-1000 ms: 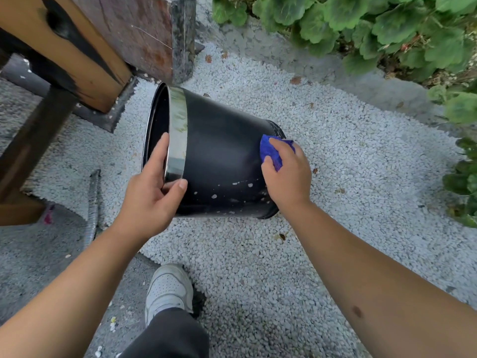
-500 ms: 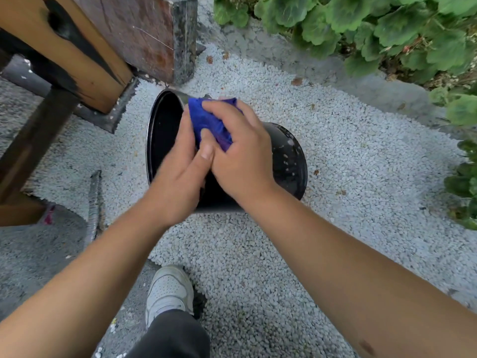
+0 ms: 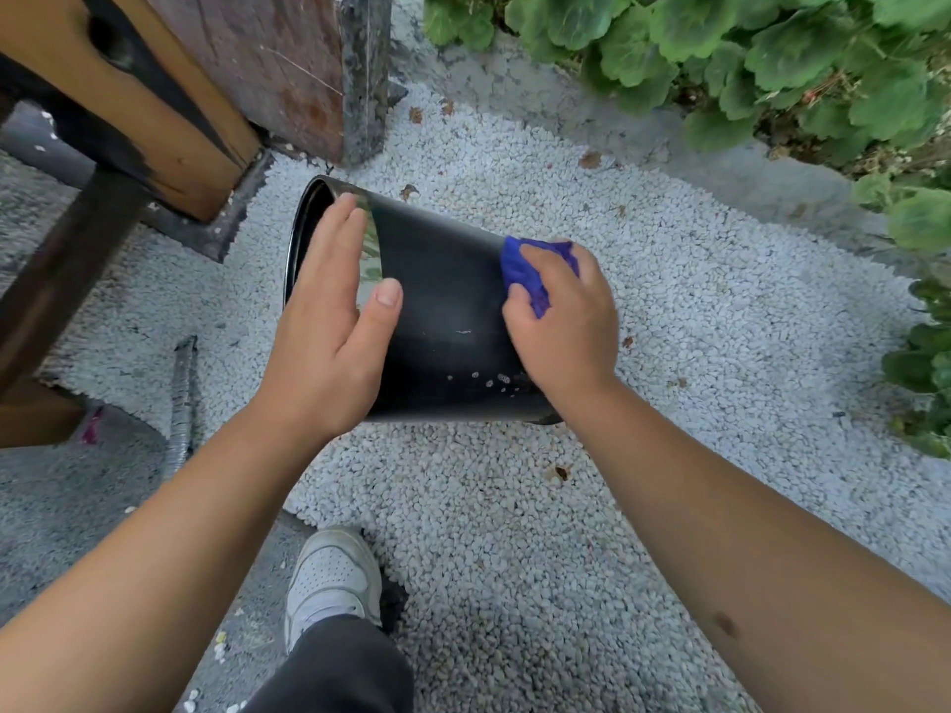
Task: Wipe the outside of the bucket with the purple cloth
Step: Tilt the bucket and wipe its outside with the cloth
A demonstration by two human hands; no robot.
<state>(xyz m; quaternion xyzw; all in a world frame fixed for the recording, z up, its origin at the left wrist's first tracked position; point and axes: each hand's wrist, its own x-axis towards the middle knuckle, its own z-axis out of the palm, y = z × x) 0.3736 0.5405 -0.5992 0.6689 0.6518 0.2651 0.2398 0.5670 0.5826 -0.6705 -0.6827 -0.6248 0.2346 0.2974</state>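
The bucket (image 3: 442, 311) lies on its side on the white gravel (image 3: 514, 532), just right of the wooden post (image 3: 154, 110), and everything here is placed relative to it. At its left, open end the left hand (image 3: 329, 342) lies flat over the shiny rim band (image 3: 373, 244), fingers straight and thumb spread along the black wall; this grip is open and only presses, nothing curled round the rim. That is the likeliest source of trouble: a round body on loose stones, steadied by a flat palm alone, could roll or skid away under a firm wiping stroke. Along the lower part of the wall, toward the base, pale specks (image 3: 489, 379) remain; they look dried on, and a light pass may slide over them. At the right, base end the right hand (image 3: 563, 326) has its grip closed round the bunched purple cloth (image 3: 530, 270), pressing it against the wall; so small a wad covers little surface, and the underside resting on the gravel cannot be reached unless the bucket is turned. Its long axis runs roughly left to right across the view, mouth pointing left toward the post, base pointing right and slightly nearer the person.
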